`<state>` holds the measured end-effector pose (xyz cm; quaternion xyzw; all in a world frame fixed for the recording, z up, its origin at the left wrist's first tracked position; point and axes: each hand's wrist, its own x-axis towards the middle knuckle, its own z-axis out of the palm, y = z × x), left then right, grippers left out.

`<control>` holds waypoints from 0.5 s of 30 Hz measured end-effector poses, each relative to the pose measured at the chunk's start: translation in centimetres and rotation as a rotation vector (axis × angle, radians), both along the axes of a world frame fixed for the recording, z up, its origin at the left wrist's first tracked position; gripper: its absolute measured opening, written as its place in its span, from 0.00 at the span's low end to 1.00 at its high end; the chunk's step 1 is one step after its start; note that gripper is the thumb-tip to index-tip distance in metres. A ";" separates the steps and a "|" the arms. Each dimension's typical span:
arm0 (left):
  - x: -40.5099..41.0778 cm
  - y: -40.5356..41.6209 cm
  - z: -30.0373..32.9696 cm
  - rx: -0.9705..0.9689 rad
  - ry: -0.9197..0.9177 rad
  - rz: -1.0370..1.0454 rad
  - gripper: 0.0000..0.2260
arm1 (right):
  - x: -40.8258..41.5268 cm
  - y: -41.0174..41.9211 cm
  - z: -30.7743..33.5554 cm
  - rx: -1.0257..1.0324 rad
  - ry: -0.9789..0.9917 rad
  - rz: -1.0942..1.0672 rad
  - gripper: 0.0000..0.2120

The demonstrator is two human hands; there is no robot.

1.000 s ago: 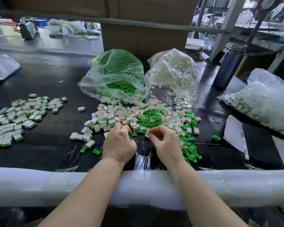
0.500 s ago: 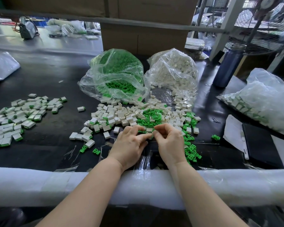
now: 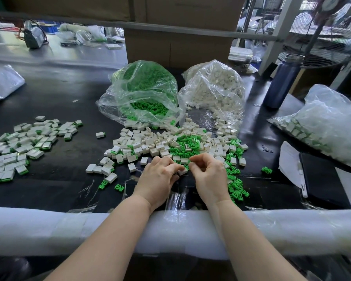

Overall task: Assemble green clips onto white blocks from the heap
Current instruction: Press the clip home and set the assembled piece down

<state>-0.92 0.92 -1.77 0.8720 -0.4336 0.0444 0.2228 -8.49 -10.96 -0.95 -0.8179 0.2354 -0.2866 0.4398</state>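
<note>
A heap of loose white blocks (image 3: 142,144) mixed with green clips (image 3: 187,144) lies mid-table. At its near edge my left hand (image 3: 157,180) pinches a white block (image 3: 183,171) between curled fingers. My right hand (image 3: 210,176) meets it from the right, fingers curled, pinching something small at the block; a bit of green shows there. More green clips (image 3: 236,185) lie scattered right of my right hand.
A bag of green clips (image 3: 144,94) and a bag of white blocks (image 3: 215,88) stand behind the heap. Assembled pieces (image 3: 20,147) spread at left; another filled bag (image 3: 328,126) sits at right. A blue bottle (image 3: 282,82), a black notebook (image 3: 322,179) and the padded table edge (image 3: 49,228) surround the work.
My hands have come together from slightly apart; the left moved right and forward to the heap's edge, now pinching a white block against my right fingers.
</note>
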 end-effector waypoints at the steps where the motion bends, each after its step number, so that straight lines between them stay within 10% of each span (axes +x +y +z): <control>1: 0.0 0.0 0.0 -0.012 0.004 0.002 0.14 | 0.0 0.0 0.0 0.001 0.001 0.001 0.02; 15: -0.1 0.5 0.9 -0.320 -0.182 0.284 0.04 | 0.0 0.0 0.0 0.021 0.001 0.024 0.03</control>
